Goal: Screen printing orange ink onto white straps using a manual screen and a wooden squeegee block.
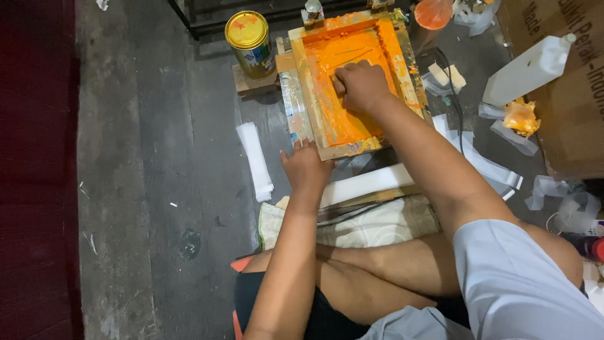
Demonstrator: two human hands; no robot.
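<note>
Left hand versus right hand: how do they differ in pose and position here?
The right hand is closed in a fist inside the orange-inked screen frame, pressing on the mesh; the left hand lies flatter, fingers resting on the frame's near wooden edge. The right arm reaches farther forward; the left stays closer to the body. Whether the right hand grips a tool cannot be told. Both are bare and touch the same frame.

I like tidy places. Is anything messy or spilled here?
Yes. Orange ink smears the wooden screen frame under the right hand, and an orange-stained rag plus loose white strips lie scattered on the floor at the right.
</note>
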